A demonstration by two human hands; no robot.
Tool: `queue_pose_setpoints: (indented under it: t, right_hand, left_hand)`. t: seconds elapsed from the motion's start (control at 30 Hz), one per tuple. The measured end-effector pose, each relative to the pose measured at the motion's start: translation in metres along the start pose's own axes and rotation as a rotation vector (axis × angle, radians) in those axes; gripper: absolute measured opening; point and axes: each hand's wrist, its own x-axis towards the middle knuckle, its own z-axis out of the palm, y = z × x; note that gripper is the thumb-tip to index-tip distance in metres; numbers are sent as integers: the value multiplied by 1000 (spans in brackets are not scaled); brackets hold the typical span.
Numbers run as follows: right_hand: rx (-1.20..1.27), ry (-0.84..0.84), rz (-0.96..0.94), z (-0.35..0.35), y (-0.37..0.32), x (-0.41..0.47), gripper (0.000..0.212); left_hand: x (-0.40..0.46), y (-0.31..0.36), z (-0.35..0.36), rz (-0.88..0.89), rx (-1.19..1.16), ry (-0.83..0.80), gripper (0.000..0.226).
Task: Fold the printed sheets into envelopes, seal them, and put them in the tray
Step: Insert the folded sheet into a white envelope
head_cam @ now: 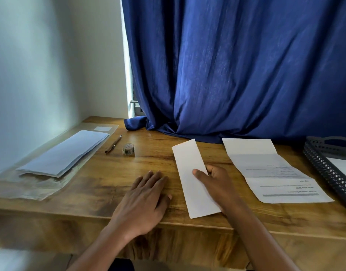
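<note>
On the brown wood-grain bench (148, 165), the right hand (215, 184) pinches a long white folded paper sheet (189, 173), thumb on its upper face and the other fingers curled behind its right edge; the sheet lies slantwise with its near corner close to the bench's front edge. The left hand (146, 198) rests flat on the wood just left of that sheet, fingers straight and slightly spread, holding nothing. To the right of the folded sheet lies a white printed sheet with two crease lines (270, 171), opened flat, its lines of text facing away from the person. Beyond it, at the right edge of the view, sits a black perforated plastic tray (324, 171) with a white piece of paper inside, only partly in view. Far left on the bench, a stack of pale blue-white envelopes (66, 153) rests on a clear plastic sleeve (41, 190). Between the stack and the folded sheet lie a brown slim pen (113, 146) and a small roll of patterned tape (128, 149) standing on its edge. A dark blue curtain (236, 65) hangs behind, its hem touching the bench's far side.
</note>
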Motion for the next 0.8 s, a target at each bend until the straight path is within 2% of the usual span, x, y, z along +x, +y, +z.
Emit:
queue_pose_setpoints:
  t: [0.3, 0.37, 0.43, 0.5, 0.57, 0.63, 0.7, 0.8]
  right_hand:
    - [-126, 45, -108, 2, 12, 0, 14]
    - [-125, 38, -117, 1, 13, 2, 16]
    - [-133, 40, -129, 0, 15, 3, 17]
    - [-141, 41, -140, 0, 16, 4, 16]
    - [-141, 41, -148, 1, 18, 5, 15]
    - [-139, 43, -146, 2, 19, 7, 15]
    - [-134, 39, -137, 2, 20, 7, 18]
    - [-121, 26, -114, 2, 20, 8, 24]
  left_hand:
    - [0, -3, -3, 23, -82, 3, 74]
    - [1, -11, -11, 2, -296, -44, 72]
    - [3, -26, -27, -43, -597, -60, 61]
    - [12, -52, -47, -83, -720, 89, 42]
    - [23, -86, -71, -154, -631, 283, 23]
    - [31, -124, -93, -255, -488, 404, 20]
    - [34, -159, -108, -380, -378, 421, 25]
    - [33, -199, -116, -531, -200, 330, 41]
